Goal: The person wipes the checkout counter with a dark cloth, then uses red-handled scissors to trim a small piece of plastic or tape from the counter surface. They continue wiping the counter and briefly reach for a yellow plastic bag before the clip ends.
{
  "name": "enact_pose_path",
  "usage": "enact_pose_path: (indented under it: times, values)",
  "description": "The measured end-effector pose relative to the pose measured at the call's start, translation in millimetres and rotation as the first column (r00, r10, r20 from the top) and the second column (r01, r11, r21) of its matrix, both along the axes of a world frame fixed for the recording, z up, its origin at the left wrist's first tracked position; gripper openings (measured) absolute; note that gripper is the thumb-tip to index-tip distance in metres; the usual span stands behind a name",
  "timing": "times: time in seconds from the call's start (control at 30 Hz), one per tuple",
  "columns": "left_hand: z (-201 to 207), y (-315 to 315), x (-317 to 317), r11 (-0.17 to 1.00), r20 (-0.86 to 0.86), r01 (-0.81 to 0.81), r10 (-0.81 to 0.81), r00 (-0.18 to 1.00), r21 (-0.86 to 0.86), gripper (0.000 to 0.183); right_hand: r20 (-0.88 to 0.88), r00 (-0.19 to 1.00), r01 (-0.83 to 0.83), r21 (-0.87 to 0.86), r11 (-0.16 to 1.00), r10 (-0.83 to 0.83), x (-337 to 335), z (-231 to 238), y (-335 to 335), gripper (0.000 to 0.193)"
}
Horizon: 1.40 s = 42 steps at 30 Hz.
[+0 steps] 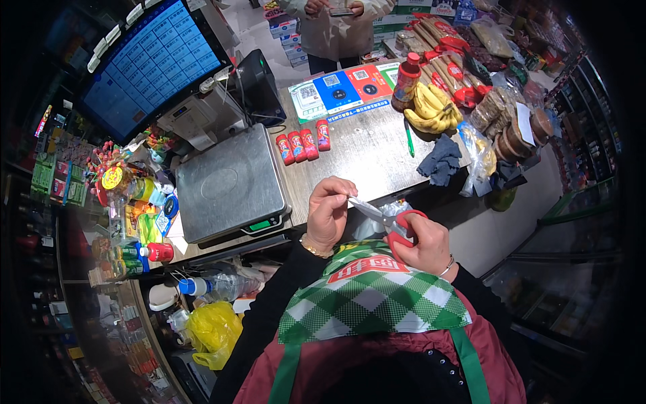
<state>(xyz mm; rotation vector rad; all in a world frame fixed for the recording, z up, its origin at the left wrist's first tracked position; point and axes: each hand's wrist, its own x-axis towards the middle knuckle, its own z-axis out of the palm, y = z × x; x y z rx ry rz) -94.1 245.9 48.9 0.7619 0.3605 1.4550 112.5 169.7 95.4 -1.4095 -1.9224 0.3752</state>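
A wood-grain counter stretches away beyond both hands, with a metal-topped scale to the left of the left hand and a lit monitor farther off on that side. Straight ahead of the hands stand or lie four small red packs, and past them some payment cards; a green pen, a dark cloth and a bunch of bananas lie ahead and to the right. Across the counter, facing the hands, a person holds a flat object, the head cut off by the upper edge. The right hand is closed around the red handles of a pair of scissors, which lies between the two hands, near the counter's front edge and above the checked apron. The left hand pinches at the blade end; whether its fingers grip the tip or some small pale thing there is hard to tell. Beside the bananas, a red-capped bottle holds something dark. Below and left of the left hand, a blue-capped clear bottle lies on a shelf near a yellow plastic bag, whose contents cannot be made out.
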Motion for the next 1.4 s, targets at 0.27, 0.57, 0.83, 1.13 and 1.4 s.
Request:
enact_pose_path:
  times: [0.27, 0.57, 0.83, 1.13, 1.4]
  values:
    - [-5, 2, -1, 0.999, -0.048, -0.029, 0.031, 0.998, 0.034, 0.008, 0.001, 1.000, 0.010, 0.009, 1.000, -0.011, -1, 0, 2, 0.033]
    - [4, 3, -1, 0.977, 0.270, 0.154, -0.111, 0.956, -0.146, 0.020, -0.008, 1.000, 0.022, 0.078, 0.997, -0.021, -3, -6, 5, 0.034]
    - [13, 8, -7, 0.954, 0.403, 0.211, -0.111, 0.908, -0.215, 0.035, 0.028, 0.999, 0.026, 0.030, 0.999, -0.027, -2, -5, 3, 0.033]
    - [12, 9, -9, 0.973, 0.369, 0.178, -0.113, 0.922, -0.146, 0.038, 0.043, 0.999, 0.013, -0.009, 1.000, -0.013, -1, -4, 3, 0.031]
    - [15, 7, -6, 0.985, 0.271, 0.096, -0.054, 0.961, -0.142, 0.045, 0.057, 0.998, 0.002, -0.005, 1.000, -0.002, 2, -3, 0, 0.032]
